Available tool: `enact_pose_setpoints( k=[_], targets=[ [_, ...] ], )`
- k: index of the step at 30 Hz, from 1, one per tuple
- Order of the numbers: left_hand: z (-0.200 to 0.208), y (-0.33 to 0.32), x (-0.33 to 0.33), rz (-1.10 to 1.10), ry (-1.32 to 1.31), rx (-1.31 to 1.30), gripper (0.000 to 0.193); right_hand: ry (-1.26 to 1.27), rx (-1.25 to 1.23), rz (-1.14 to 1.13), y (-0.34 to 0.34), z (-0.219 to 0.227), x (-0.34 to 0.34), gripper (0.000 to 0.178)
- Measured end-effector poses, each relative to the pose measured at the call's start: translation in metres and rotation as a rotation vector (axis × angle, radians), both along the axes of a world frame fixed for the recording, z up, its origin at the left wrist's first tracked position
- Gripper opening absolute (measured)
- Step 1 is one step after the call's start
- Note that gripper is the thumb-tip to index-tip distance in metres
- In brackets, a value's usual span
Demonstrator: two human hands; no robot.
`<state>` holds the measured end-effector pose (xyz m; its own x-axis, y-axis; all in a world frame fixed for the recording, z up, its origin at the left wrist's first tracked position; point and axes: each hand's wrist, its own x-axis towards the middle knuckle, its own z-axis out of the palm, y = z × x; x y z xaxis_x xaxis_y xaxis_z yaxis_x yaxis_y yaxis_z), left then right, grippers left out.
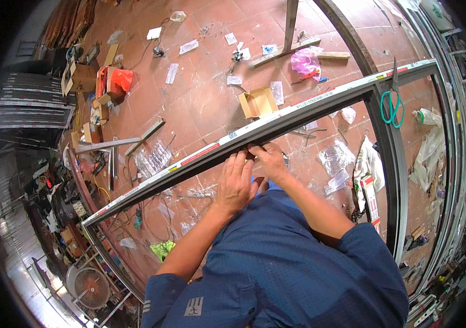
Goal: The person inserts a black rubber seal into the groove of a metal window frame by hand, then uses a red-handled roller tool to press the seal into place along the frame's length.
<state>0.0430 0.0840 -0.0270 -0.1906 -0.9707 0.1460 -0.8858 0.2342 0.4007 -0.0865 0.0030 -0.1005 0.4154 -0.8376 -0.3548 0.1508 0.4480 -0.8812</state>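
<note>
A dark metal window or door frame (304,116) stretches across in front of me, its outer side covered by white-and-red film. Both hands are at the near edge of its long bar. My left hand (236,183) has its fingers stretched up against the bar, the thumb apart from them. Just to its right, my right hand (270,163) is closed, fingers bent in at the bar's edge. Whatever lies between its fingertips is hidden. Scissors (391,106) with green handles rest on the crossbar to the right.
An open cardboard box (258,103), a pink plastic bag (307,61) and scattered wrappers lie on the red tiled floor (205,76) beyond the bar. Dark profiles (30,104) are stacked far left, near a round fan (89,287). Clear plastic (429,145) hangs at the right.
</note>
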Motion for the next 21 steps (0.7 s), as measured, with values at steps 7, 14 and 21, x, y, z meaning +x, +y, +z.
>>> enact_pose_setpoints(
  k=[7, 14, 21],
  targets=[
    [0.0, -0.004, -0.013, 0.077, -0.017, 0.013, 0.063, 0.136, -0.185, 0.004, 0.003, -0.009, -0.004, 0.024],
    [-0.001, -0.01, -0.028, 0.059, -0.004, -0.015, 0.063, 0.289, -0.331, -0.033, 0.0, -0.03, -0.015, 0.022],
    [0.002, -0.021, -0.033, 0.066, 0.047, -0.009, 0.066, 0.128, -0.114, -0.033, -0.013, -0.006, -0.023, 0.031]
  ],
)
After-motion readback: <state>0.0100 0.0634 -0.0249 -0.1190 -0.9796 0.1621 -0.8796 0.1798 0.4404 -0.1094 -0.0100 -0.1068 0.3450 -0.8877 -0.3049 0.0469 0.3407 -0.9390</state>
